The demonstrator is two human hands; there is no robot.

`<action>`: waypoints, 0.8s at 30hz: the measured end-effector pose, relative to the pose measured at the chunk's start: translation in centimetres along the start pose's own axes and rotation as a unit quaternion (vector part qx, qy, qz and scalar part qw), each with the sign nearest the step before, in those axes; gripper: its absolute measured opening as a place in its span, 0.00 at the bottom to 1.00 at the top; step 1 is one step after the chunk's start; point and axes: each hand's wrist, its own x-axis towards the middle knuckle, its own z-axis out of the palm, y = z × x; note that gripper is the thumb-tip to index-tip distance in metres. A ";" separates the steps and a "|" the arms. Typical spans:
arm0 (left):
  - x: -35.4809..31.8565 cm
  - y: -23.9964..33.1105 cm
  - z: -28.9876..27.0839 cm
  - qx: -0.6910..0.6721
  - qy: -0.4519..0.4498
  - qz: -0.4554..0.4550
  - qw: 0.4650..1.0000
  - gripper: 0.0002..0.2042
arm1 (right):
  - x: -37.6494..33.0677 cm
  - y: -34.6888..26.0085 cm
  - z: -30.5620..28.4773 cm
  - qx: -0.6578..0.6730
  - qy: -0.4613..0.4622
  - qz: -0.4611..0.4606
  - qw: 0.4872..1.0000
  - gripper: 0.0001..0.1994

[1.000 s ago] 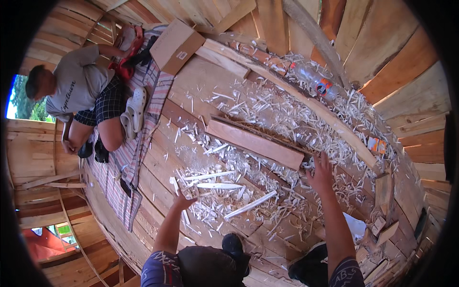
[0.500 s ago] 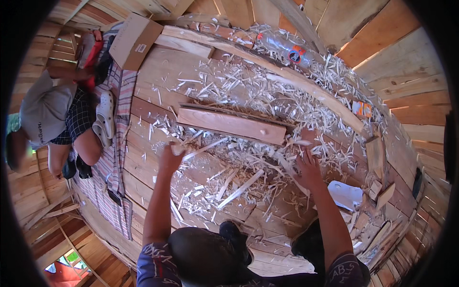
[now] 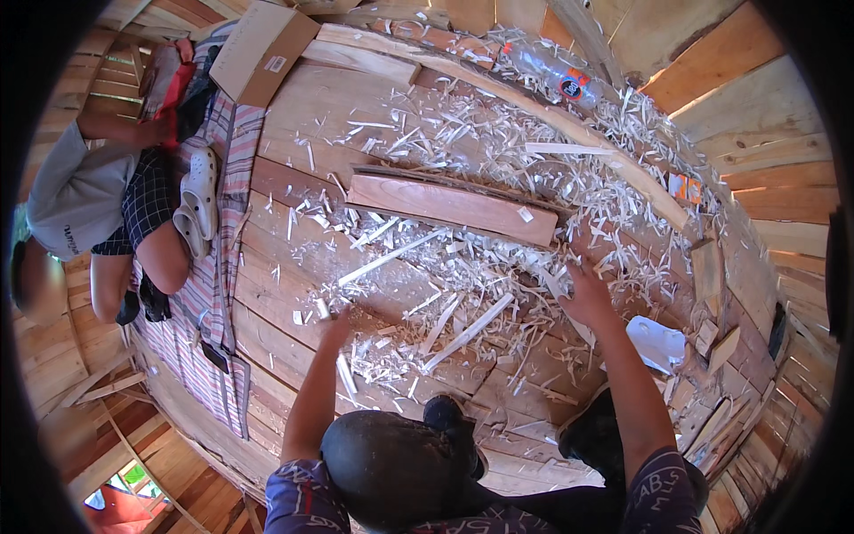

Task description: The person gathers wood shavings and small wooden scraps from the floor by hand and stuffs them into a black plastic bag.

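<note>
My left hand (image 3: pixel 334 327) is low over the floorboards, among pale wood shavings (image 3: pixel 463 267). A small light piece of wood (image 3: pixel 323 309) shows at its fingertips; blur hides whether the fingers grip it. My right hand (image 3: pixel 587 294) reaches down into the shavings with its fingers apart, near the right end of a reddish wooden block (image 3: pixel 454 206). That block lies lengthwise ahead of both hands, with a dark, rough-edged strip along its far side. Between my hands lie long pale slivers (image 3: pixel 470 332).
A long plank (image 3: pixel 534 107) runs behind the block, with a clear plastic bottle (image 3: pixel 556 76) beyond it. To the right are a white plastic piece (image 3: pixel 656 344) and wood offcuts (image 3: pixel 709 271). Left: a cardboard box (image 3: pixel 265 52), striped mat (image 3: pixel 227 222), pale clogs (image 3: pixel 197 196) and a seated person (image 3: pixel 84 191).
My left hand has drawn back toward my body, and its fingers have gone from spread to blurred. My right hand stays by the block's right end. The whole view has shifted slightly.
</note>
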 end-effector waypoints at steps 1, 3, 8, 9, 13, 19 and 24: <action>-1.6 2.7 3.7 -0.052 -0.065 0.014 0.996 0.48 | -0.5 -0.5 -0.1 -0.009 0.001 0.036 0.999 0.39; -9.0 10.3 9.8 -0.146 -0.205 0.003 0.968 0.41 | -2.3 -1.5 -0.5 -0.045 0.009 0.087 0.995 0.36; -18.7 20.6 7.4 -0.125 -0.356 0.016 0.926 0.30 | -4.2 -9.0 0.5 -0.040 0.030 -0.031 0.998 0.32; -17.9 21.0 6.9 -0.049 -0.291 0.076 0.952 0.31 | -4.1 -10.3 1.8 -0.030 0.047 -0.092 0.994 0.33; -12.9 20.4 5.3 0.037 -0.143 0.264 0.953 0.32 | -2.4 -12.2 5.7 -0.056 0.089 -0.266 0.958 0.34; -7.2 15.6 5.1 0.432 0.044 0.361 0.825 0.46 | -2.6 -5.3 8.3 -0.153 0.142 -0.302 0.930 0.19; -10.4 18.3 12.3 0.339 -0.245 0.349 0.839 0.44 | -6.8 9.0 3.4 -0.211 0.065 -0.286 0.933 0.12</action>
